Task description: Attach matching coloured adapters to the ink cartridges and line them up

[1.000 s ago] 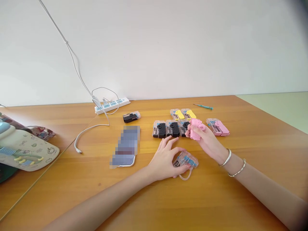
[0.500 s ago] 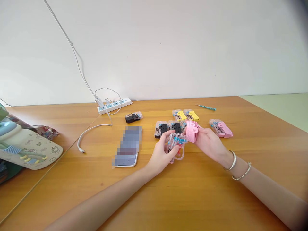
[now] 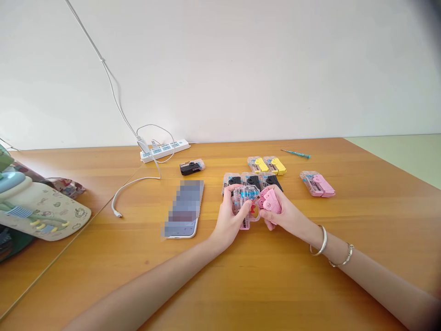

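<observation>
My left hand (image 3: 229,220) is closed round the clear plastic body (image 3: 245,195) of a toy water gun, its thumb over the near face. Blue inner parts and a red trigger (image 3: 252,209) show through and beside it. A pink plastic piece (image 3: 270,202) with a round boss is gripped by my right hand (image 3: 284,211), close against the clear body's right side. Whether the two pieces are joined I cannot tell. Just behind my hands lie several similar units, clear with black (image 3: 253,180). Two clear-and-yellow ones (image 3: 261,164) lie farther back.
A clear-and-pink unit (image 3: 319,185) lies to the right, a black one (image 3: 192,167) at the back left. A teal screwdriver (image 3: 298,154) lies near the wall. Left are a phone (image 3: 189,211), a white cable (image 3: 129,185), a power strip (image 3: 165,151) and a patterned bottle (image 3: 51,209).
My right hand has moved left and down, turning the pink piece and bringing it beside the clear body. The left hand has shifted slightly left and up with the body.
</observation>
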`<state>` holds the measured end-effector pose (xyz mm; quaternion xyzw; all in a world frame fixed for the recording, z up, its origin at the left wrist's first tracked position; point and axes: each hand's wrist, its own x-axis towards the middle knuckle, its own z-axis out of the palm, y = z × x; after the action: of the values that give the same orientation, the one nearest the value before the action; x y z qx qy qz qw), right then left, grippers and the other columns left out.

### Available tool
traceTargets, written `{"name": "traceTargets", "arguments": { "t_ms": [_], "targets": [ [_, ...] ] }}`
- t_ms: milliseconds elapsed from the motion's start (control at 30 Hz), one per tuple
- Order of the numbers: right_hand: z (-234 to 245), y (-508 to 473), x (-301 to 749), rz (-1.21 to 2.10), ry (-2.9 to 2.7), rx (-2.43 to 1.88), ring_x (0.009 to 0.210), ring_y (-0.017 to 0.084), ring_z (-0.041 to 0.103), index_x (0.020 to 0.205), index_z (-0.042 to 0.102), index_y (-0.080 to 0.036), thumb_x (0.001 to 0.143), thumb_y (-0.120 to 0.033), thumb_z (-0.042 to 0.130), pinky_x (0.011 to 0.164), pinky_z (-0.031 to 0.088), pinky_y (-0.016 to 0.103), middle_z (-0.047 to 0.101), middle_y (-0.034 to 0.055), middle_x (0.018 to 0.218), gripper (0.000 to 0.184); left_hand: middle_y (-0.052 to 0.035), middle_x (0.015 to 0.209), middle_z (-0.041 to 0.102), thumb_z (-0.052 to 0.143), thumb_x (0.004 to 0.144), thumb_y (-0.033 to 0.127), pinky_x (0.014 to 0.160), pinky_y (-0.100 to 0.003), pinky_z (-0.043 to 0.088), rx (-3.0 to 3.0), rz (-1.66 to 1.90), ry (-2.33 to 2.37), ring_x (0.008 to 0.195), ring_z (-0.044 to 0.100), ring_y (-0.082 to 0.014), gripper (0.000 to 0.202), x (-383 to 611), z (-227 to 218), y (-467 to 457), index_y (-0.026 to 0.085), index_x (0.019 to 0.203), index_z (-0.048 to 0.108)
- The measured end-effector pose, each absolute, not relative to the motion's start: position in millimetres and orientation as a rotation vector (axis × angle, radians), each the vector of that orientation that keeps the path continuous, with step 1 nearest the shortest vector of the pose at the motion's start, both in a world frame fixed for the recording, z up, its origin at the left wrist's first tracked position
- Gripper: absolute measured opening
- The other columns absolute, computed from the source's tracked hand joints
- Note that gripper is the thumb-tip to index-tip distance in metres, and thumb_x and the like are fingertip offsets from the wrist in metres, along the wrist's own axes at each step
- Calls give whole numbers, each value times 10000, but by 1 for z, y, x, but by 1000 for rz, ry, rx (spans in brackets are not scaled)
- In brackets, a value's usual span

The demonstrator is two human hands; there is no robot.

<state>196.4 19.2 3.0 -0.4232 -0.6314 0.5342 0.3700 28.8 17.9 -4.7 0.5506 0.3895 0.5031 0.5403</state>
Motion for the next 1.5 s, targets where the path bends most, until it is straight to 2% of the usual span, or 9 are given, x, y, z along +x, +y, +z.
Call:
{"name": "traceTargets", "arguments": {
  "t_ms": [133,333,667,1000,1367,1500],
  "targets": [
    [3,13,191,1296,-1648,-1132,499,80,461,1036,303,-249,759,-527,612,448,398,229,494,-58,725,499,1,862,579,530,848,329,586,-196,496,1343,1179,980,675,577,-101,318,28,-7,19,225,1106,374],
    [-2,5,184,1374,-1663,-1111,550,100,449,1067,333,-240,882,-544,409,509,403,237,449,-62,658,363,10,856,579,479,869,345,546,-197,484,1401,1089,986,610,551,-92,282,29,0,13,245,1100,351],
    [-3,5,186,1396,-1696,-1090,486,96,435,1020,354,-222,891,-515,426,504,385,246,455,-87,558,328,1,852,562,423,898,316,562,-209,478,1485,985,989,638,559,-111,263,29,-1,11,249,1127,311],
    [-7,12,194,1516,-1735,-1051,449,81,384,1100,351,-222,884,-521,441,463,321,224,407,-106,529,380,32,759,488,427,901,318,368,-123,361,1429,907,907,474,415,-55,268,27,0,13,262,1131,301],
    [1,12,195,1583,-1767,-1054,442,84,355,1007,367,-212,866,-542,447,459,312,232,400,-107,513,368,75,588,429,382,920,392,376,-124,356,1472,850,877,430,398,-63,295,24,-3,12,252,1167,302],
    [1,12,196,1559,-1806,-1058,463,89,364,1015,373,-213,877,-527,444,469,319,236,405,-99,534,351,61,630,457,383,920,393,387,-131,368,1517,847,892,442,416,-63,305,23,-2,11,251,1179,309]
  ]
}}
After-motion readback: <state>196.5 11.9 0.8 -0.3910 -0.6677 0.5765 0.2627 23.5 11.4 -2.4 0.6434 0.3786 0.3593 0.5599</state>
